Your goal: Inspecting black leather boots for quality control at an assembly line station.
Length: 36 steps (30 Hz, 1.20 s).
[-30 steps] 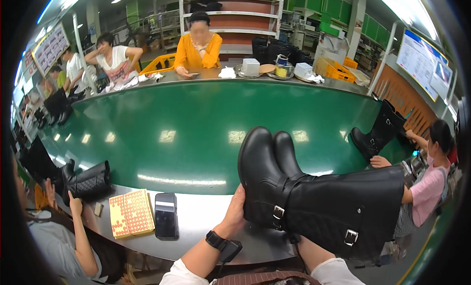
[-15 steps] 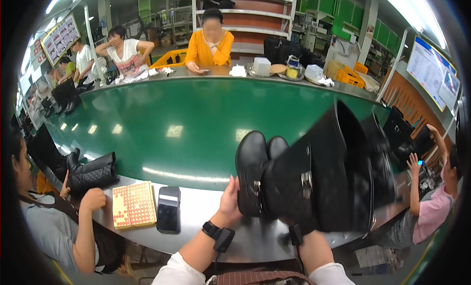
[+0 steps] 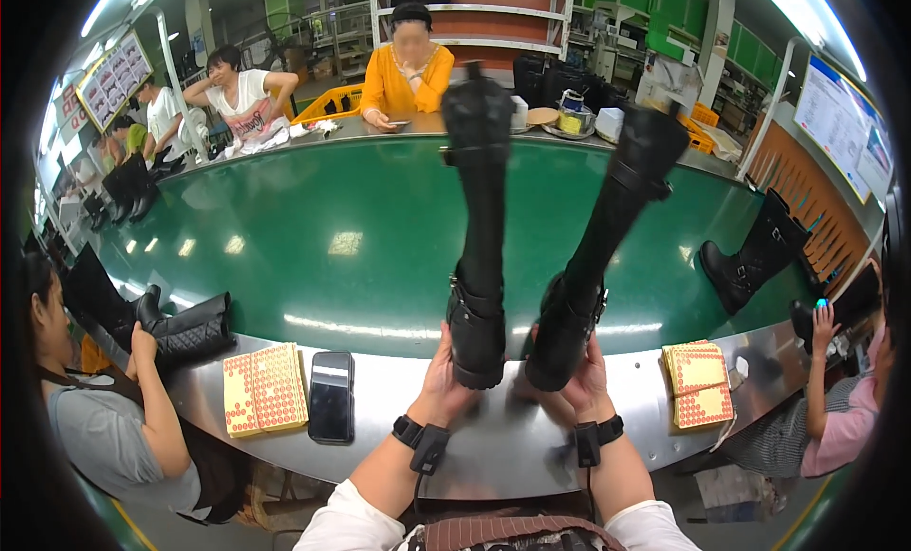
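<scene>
Your left hand point(image 3: 442, 388) is clasped around the foot end of the left black boot point(image 3: 482, 247), and your right hand point(image 3: 584, 385) grasps the right black boot point(image 3: 590, 238) in the same place; some of your fingers are hidden behind the leather. Both boots are up in front of you over the green tabletop point(image 3: 313, 219), the two apart, their shafts reaching toward its far side and their upper ends blurred. Metal buckles point(image 3: 455, 287) show near your grip. Each of your wrists wears a dark band point(image 3: 408, 430).

On the steel ledge point(image 3: 512, 447) along the near edge of the green tabletop lie a dark phone point(image 3: 331, 397), a yellow card bundle point(image 3: 264, 390) just left of it and a second card bundle point(image 3: 698, 385) on your right. At the right end of the green tabletop stands a buckled boot point(image 3: 759, 252), and close to it sits a co-worker in pink point(image 3: 830, 448). At the left end, a co-worker in grey point(image 3: 142, 390) has a hand at a quilted boot point(image 3: 195, 328). Beyond the far edge of the green tabletop sits a person in an orange top point(image 3: 403, 86).
</scene>
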### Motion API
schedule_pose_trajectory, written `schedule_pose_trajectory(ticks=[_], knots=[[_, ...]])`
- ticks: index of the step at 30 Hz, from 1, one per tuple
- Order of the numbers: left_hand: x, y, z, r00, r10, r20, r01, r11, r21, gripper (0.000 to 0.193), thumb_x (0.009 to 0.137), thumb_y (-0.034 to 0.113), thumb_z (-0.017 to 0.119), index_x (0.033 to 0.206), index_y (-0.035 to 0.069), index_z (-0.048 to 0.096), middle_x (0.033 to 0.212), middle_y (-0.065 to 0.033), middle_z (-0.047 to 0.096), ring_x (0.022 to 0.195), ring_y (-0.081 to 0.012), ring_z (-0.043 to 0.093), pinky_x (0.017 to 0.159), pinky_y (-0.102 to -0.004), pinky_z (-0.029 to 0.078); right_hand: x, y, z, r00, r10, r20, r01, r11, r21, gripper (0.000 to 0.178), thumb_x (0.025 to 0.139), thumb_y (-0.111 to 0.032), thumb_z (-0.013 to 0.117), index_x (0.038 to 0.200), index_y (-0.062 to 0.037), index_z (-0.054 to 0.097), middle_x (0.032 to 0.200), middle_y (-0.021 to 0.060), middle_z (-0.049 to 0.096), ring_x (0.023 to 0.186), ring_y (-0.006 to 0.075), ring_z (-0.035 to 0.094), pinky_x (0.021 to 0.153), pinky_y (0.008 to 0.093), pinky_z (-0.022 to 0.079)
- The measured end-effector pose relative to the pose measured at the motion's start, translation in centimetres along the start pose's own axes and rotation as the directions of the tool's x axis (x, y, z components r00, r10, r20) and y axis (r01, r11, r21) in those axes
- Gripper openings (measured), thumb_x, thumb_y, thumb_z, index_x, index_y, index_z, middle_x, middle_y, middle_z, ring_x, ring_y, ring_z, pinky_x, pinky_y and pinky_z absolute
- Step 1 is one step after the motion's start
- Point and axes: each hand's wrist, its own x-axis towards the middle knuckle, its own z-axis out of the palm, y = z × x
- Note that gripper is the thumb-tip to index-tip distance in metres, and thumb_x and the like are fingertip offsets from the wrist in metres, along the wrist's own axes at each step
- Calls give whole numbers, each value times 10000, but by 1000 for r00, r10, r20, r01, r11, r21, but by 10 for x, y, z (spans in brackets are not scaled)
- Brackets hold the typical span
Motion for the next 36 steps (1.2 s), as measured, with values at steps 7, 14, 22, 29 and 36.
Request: schedule_pose_trajectory(ticks=[7,14,22,29,36], knots=[[2,11,-7,984,146,-100,-138,987,79,591,903,459,491,1356,98,372,1336,-109,477,1217,-289,473,996,-452,420,-3,-6,-7,980,-167,-105,159,984,-75,535,890,-397,565,1323,-112,432,1341,82,482,1228,270,461,1035,451,373],[5,8,-9,978,156,-140,-135,979,153,578,903,460,491,1344,105,377,1337,-89,482,1210,-260,483,995,-432,421,-2,-6,-2,959,-208,-193,199,978,-64,547,863,-398,609,1297,-105,450,1310,79,504,1209,255,472,1005,435,401],[5,4,-12,964,186,-192,-141,963,230,549,920,451,474,1325,88,398,1313,-82,509,1190,-231,502,988,-381,431,-2,-5,1,941,-235,-242,183,958,-219,517,861,-393,621,1266,-107,475,1242,75,540,1155,235,507,977,441,416],[5,4,-10,968,178,-175,-121,948,294,569,919,492,456,1343,122,379,1333,-45,491,1204,-194,484,975,-358,412,-2,-5,3,934,-234,-272,169,956,-241,505,869,-402,610,1253,-98,486,1230,72,548,1133,230,523,969,430,424],[6,5,-10,959,198,-203,-131,944,302,585,931,487,438,1380,126,337,1382,-58,445,1245,-208,444,1025,-382,359,-1,-4,-2,929,-234,-286,165,955,-245,502,879,-403,599,1255,-91,485,1228,65,550,1125,223,526,960,419,427]])
